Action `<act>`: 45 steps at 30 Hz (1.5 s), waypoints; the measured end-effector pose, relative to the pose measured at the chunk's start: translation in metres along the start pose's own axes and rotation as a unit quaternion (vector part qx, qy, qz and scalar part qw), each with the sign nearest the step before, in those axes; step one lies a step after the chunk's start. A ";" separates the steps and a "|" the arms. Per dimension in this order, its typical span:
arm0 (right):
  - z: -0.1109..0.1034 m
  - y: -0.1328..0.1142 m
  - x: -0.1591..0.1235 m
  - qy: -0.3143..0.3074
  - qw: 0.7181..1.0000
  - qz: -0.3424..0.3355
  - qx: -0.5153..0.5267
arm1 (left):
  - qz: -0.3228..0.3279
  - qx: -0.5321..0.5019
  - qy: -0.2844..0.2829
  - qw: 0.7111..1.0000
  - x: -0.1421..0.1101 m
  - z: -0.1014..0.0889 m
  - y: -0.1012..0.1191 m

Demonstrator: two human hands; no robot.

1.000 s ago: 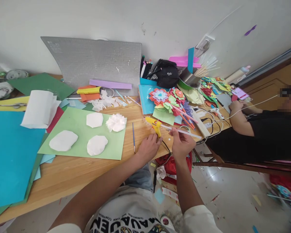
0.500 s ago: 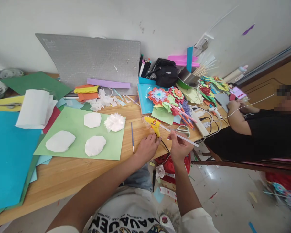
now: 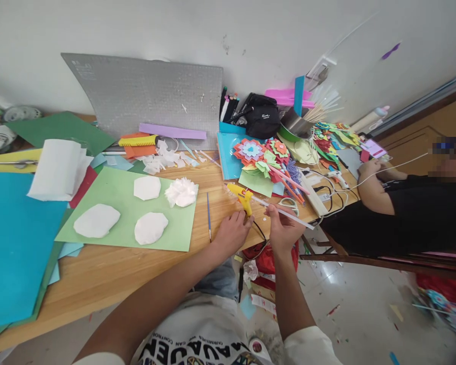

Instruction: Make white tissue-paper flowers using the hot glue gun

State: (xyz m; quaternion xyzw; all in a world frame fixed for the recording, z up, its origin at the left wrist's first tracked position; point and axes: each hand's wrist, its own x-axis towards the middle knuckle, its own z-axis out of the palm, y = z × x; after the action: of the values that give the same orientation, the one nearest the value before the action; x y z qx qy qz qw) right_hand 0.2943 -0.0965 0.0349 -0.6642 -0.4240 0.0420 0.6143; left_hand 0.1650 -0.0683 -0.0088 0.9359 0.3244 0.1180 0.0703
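Left hand [image 3: 231, 234]: fingers closed on the lower handle of a small yellow plastic glue gun [image 3: 244, 198], positioned over the wood-grain table [image 3: 99, 276], nozzle pointing left. Right hand [image 3: 286, 232]: thumb and fingers pinched on a long, translucent white glue stick [image 3: 299, 221], its far end at the gun's rear. A slender blue paintbrush [image 3: 209, 215] lies between the gun and a light-green paper sheet [image 3: 179, 230].
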 end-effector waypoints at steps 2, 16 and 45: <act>0.000 0.004 -0.005 -0.003 1.000 0.012 0.001 | -0.004 0.000 -0.003 1.000 0.000 0.000 0.000; 0.021 0.041 -0.004 -0.173 0.975 0.007 -0.140 | 0.023 0.000 -0.044 0.999 -0.031 -0.026 -0.008; -0.004 0.044 -0.030 -0.204 0.962 0.019 -0.179 | -0.166 0.032 -0.063 0.984 0.111 -0.092 -0.228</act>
State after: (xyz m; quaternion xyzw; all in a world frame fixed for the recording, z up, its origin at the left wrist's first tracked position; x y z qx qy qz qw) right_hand 0.2998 -0.1126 -0.0153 -0.7483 -0.5283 0.1115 0.3853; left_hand 0.0903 0.1833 0.0517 0.8766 0.4733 0.0353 0.0795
